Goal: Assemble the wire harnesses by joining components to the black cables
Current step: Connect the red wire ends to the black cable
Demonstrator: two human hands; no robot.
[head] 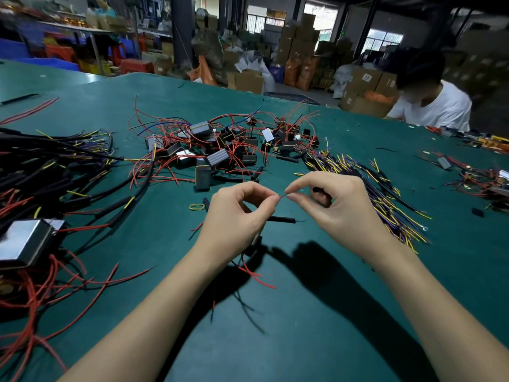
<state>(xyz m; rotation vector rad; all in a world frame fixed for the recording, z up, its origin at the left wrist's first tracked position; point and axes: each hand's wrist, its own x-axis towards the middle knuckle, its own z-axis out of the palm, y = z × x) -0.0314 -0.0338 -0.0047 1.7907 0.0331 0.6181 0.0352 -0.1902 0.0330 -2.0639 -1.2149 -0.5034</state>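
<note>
Above the green bench point(316, 312), your left hand point(237, 216) and right hand point(338, 205) each pinched one short red wire point(281, 197) end between fingertips. A loosened grip could have let the join slip apart.

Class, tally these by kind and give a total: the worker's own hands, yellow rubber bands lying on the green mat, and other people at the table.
Hands: 2, left hand and right hand, both pinching a red wire
Yellow rubber bands: 1
Other people: 1, person in a white shirt
Total: 4
</note>
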